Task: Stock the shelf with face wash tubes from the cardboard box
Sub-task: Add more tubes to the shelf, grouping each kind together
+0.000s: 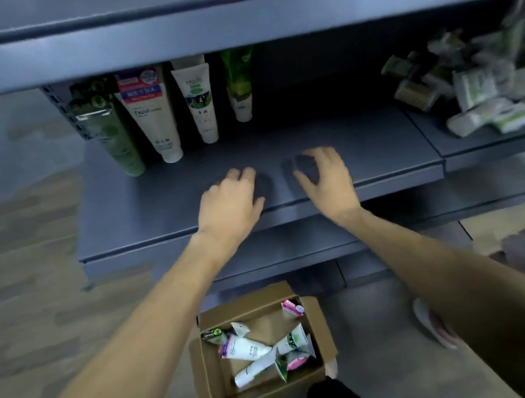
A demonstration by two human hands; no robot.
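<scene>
i see four face wash tubes standing on the shelf (369, 160) at its back left, caps down, long axes near upright and leaning a little. from the left: a dark green tube (111, 133), a white and pink tube (151, 113), a white tube (198, 102) and a green tube (239, 88). the upper shelf edge (225, 27) cuts off their tops.

my left hand (232, 200) hovers over the front of the shelf, fingers loosely curled downward, holding nothing. my right hand (323, 176) is just beside it, fingers spread and relaxed, also holding nothing. the fingertips of both are blurred against their dark shadows, so i cannot tell whether they touch the surface.

below, between my forearms, the cardboard box (214, 377) sits on the floor, flaps open. more tubes lie flat in it, crossed at mixed angles; one white tube (244, 346) points its cap down-right.

at far right, a blurred pile of small packets (479, 93) lies on the neighbouring shelf; their print is unreadable.
</scene>
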